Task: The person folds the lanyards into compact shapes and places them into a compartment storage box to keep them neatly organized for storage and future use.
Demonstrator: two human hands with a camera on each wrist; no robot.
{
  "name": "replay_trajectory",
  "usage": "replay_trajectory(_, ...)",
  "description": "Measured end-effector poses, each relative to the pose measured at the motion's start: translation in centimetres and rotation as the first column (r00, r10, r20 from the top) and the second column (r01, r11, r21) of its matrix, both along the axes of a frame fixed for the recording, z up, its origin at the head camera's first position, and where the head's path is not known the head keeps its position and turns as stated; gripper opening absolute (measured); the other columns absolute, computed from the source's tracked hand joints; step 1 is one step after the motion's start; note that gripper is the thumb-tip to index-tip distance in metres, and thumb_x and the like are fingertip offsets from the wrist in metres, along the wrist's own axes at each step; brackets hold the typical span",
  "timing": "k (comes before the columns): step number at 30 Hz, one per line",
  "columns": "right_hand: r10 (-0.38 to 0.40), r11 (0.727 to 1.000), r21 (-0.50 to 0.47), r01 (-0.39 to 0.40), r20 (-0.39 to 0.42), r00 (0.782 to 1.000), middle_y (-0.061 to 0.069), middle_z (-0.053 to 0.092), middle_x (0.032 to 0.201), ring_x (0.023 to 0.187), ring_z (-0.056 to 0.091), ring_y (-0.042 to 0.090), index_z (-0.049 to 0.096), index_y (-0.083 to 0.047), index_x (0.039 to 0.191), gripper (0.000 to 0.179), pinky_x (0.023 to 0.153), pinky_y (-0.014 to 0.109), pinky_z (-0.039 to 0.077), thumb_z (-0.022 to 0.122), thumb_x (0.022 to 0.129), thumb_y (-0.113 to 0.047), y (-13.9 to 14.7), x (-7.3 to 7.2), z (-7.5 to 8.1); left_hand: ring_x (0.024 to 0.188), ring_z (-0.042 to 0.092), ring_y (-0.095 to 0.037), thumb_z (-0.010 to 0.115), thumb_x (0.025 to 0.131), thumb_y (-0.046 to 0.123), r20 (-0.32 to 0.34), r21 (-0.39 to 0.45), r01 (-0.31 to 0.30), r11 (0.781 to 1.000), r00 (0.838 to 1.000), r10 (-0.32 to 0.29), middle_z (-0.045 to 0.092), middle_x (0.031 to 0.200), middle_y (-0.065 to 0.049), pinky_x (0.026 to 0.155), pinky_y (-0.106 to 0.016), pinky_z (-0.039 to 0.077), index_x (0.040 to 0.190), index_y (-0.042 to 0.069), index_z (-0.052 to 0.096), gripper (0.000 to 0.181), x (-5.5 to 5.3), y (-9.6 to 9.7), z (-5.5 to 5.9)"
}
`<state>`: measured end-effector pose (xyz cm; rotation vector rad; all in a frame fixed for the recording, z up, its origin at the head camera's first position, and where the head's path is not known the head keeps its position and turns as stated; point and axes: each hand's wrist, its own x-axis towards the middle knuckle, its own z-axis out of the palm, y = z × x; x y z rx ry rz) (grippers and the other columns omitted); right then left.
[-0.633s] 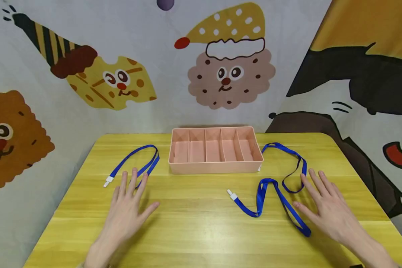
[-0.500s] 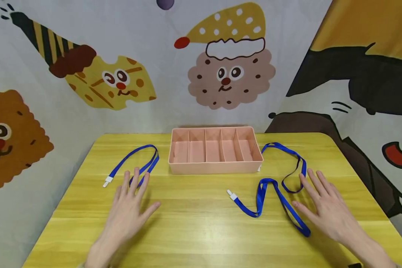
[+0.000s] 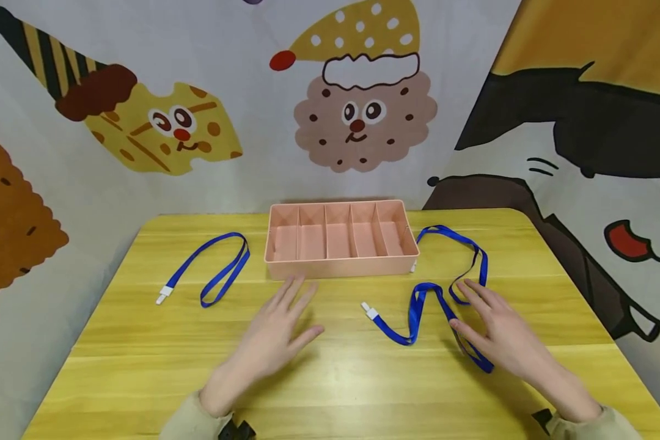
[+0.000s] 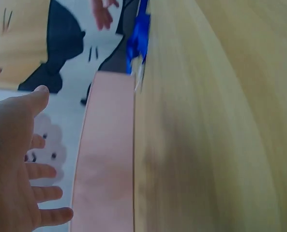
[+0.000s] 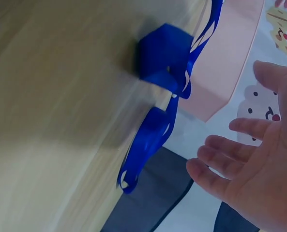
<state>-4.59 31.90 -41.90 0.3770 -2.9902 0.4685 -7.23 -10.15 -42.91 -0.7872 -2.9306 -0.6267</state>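
Three blue lanyards with white clips lie on the table. The left lanyard (image 3: pixel 189 261) forms a loop. At right are the front lanyard (image 3: pixel 415 311) and the back lanyard (image 3: pixel 484 266), whose clip end is partly hidden by the pink box (image 3: pixel 341 267). My left hand (image 3: pixel 269 336) hovers in front of the box, fingers spread and holding nothing. Above the two right lanyards is my right hand (image 3: pixel 503 336), its fingers also spread and grasping nothing. In the right wrist view, blue straps (image 5: pixel 165 55) stand apart from the fingertips (image 5: pixel 197 170).
The box has several compartments in a row, and stands near the table's back edge. A cartoon-printed cloth (image 3: pixel 269 134) hangs behind the yellow wooden table (image 3: pixel 330 391). Dark wrist gear (image 3: pixel 236 429) shows beside the left sleeve.
My left hand has moved right, from beside the left lanyard to before the box. My right hand has shifted left over the right lanyards. The head view has turned slightly.
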Motion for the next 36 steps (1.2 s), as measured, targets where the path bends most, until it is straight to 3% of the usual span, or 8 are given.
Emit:
replay_trajectory(5, -0.004, 1.0, -0.026, 0.003, -0.019, 1.0, 0.023, 0.057, 0.147, 0.133, 0.056, 0.046, 0.051, -0.005, 0.153, 0.068, 0.101, 0.067, 0.051, 0.076, 0.098, -0.035, -0.5, -0.1, -0.5, 0.158, 0.033, -0.045, 0.057, 0.105, 0.051, 0.059, 0.027, 0.101, 0.994, 0.993, -0.103, 0.03, 0.173, -0.019, 0.126, -0.062, 0.035, 0.165, 0.015, 0.033, 0.074, -0.6, 2.6, -0.4)
replay_trajectory(10, 0.011, 0.999, -0.031, -0.013, -0.042, 0.999, 0.018, 0.067, 0.13, 0.115, 0.068, 0.04, 0.057, -0.004, 0.147, 0.061, 0.09, 0.06, 0.059, 0.08, 0.094, -0.024, -0.6, -0.3, -0.8, 0.156, 0.039, -0.042, 0.055, 0.107, 0.049, 0.112, 0.029, 0.193, 0.981, 0.974, -0.195, 0.039, 0.169, -0.017, 0.126, -0.06, 0.037, 0.164, 0.017, 0.037, 0.068, -1.1, 5.3, -0.6)
replay_trajectory(17, 0.021, 1.0, -0.019, -0.021, 0.012, 1.0, 0.015, 0.071, 0.117, 0.098, 0.072, 0.029, 0.062, -0.001, 0.142, 0.057, 0.076, 0.047, 0.061, 0.081, 0.093, -0.022, -0.8, -0.8, -1.2, 0.153, 0.046, -0.035, 0.058, 0.107, 0.043, 0.109, -0.025, 0.323, 0.946, 0.942, -0.319, 0.048, 0.165, -0.012, 0.126, -0.052, 0.04, 0.159, 0.017, 0.047, 0.058, -2.0, 9.0, -1.4)
replay_trajectory(21, 0.02, 0.999, -0.026, -0.018, 0.046, 0.999, 0.011, 0.071, 0.109, 0.094, 0.072, 0.024, 0.064, 0.0, 0.139, 0.054, 0.073, 0.041, 0.061, 0.081, 0.092, -0.022, -0.8, -1.1, -1.4, 0.149, 0.052, -0.03, 0.061, 0.107, 0.041, 0.096, -0.069, 0.362, 0.929, 0.93, -0.355, 0.054, 0.16, -0.009, 0.126, -0.047, 0.041, 0.153, 0.018, 0.054, 0.052, -2.4, 10.5, -1.9)
replay_trajectory(25, 0.001, 1.0, -0.016, 0.001, 0.112, 0.994, 0.003, 0.07, 0.096, 0.083, 0.064, 0.013, 0.067, 0.001, 0.135, 0.051, 0.067, 0.029, 0.052, 0.081, 0.092, -0.022, -0.9, -1.4, -1.4, 0.142, 0.059, -0.023, 0.066, 0.104, 0.037, 0.067, -0.101, 0.4, 0.911, 0.916, -0.395, 0.064, 0.15, -0.004, 0.125, -0.04, 0.044, 0.144, 0.019, 0.064, 0.043, -2.8, 11.8, -2.1)
replay_trajectory(30, -0.014, 1.0, -0.012, 0.016, 0.188, 0.982, -0.004, 0.065, 0.08, 0.072, 0.054, 0.009, 0.069, 0.005, 0.129, 0.047, 0.063, 0.025, 0.043, 0.081, 0.092, -0.021, -1.1, -2.0, -1.6, 0.128, 0.068, -0.017, 0.071, 0.101, 0.031, 0.042, -0.099, 0.448, 0.889, 0.894, -0.446, 0.074, 0.135, 0.001, 0.116, -0.032, 0.051, 0.134, 0.018, 0.071, 0.035, -3.2, 12.9, -2.5)
replay_trajectory(36, -0.032, 0.999, 0.019, 0.028, 0.193, 0.981, 0.001, 0.067, 0.08, 0.07, 0.054, 0.012, 0.072, 0.007, 0.122, 0.042, 0.062, 0.029, 0.044, 0.083, 0.09, -0.017, -1.4, -2.5, -1.5, 0.119, 0.069, -0.016, 0.075, 0.099, 0.023, 0.039, -0.088, 0.442, 0.893, 0.897, -0.44, 0.077, 0.125, 0.003, 0.107, -0.028, 0.055, 0.126, 0.019, 0.076, 0.027, -3.5, 13.1, -2.8)
